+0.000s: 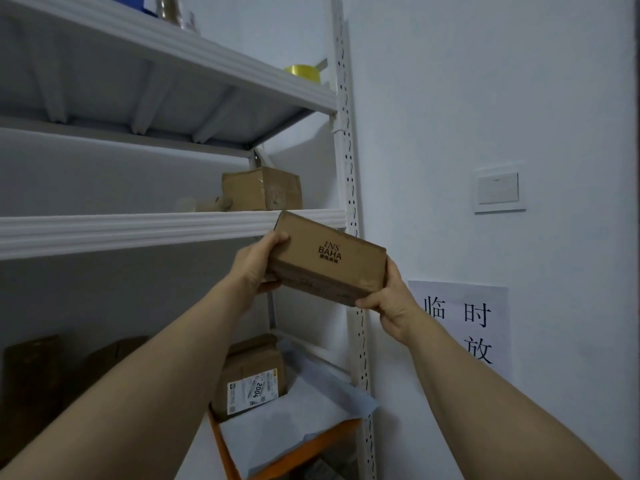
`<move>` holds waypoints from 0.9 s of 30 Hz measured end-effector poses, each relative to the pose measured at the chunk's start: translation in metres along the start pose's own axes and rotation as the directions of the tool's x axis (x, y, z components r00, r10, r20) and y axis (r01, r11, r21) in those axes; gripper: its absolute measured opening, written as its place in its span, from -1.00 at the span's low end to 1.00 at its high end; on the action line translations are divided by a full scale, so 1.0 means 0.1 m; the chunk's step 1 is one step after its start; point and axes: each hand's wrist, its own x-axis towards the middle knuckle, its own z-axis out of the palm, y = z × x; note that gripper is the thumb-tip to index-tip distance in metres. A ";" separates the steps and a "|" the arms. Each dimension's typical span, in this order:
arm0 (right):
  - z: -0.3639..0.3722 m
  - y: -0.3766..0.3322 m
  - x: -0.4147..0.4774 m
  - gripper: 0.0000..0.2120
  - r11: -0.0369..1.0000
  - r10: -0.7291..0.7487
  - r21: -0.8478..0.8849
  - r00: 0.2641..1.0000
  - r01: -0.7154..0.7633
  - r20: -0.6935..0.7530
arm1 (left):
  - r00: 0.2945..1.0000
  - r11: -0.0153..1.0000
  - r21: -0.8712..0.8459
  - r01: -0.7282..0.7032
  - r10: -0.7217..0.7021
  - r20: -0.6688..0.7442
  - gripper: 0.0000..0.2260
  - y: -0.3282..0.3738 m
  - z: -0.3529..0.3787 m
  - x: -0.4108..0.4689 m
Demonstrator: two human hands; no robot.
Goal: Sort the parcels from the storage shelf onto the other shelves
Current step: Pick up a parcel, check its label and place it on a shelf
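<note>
Gripping the cardboard parcel (329,261) by its ends, your left hand (258,263) and right hand (389,301) risk snagging it on the shelf lip (138,226).

A wall switch (498,188) sits above a printed paper sign (457,327).

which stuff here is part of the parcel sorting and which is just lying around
Part of the job: cardboard box held by the left hand and right hand; taped box on the middle shelf; labelled parcel lower down.

Just lying about: yellow tape roll on the top shelf; wall switch; paper sign.
</note>
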 end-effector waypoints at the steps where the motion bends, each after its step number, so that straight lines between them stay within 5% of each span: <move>1: 0.03 -0.05 0.00 -0.01 1.000 -0.022 0.017 1.000 0.022 -0.016 | 1.000 1.000 -0.007 -0.024 0.024 -0.011 -0.81 0.07 0.00 -0.02; 9: 0.59 -0.70 -0.09 -0.17 0.968 -0.159 0.190 0.986 0.164 -0.041 | 0.948 0.949 -0.108 -0.296 0.278 -0.156 -0.74 0.78 -0.21 -0.11; 15: 1.37 -1.09 -0.03 -0.18 0.938 -0.320 0.143 0.947 0.317 0.004 | 0.851 0.888 -0.104 -0.448 0.389 -0.352 -0.55 1.12 -0.77 0.05; 19: 1.94 -1.16 0.08 -0.17 0.909 -0.416 -0.041 0.909 0.415 -0.025 | 0.810 0.882 -0.016 -0.471 0.425 -0.403 -0.34 1.27 -1.18 0.15; 27: 2.77 -0.96 0.12 -0.12 0.593 -0.589 -0.618 0.801 0.517 0.105 | 0.823 0.898 0.322 -0.300 0.415 -0.389 -0.58 1.19 -1.82 0.05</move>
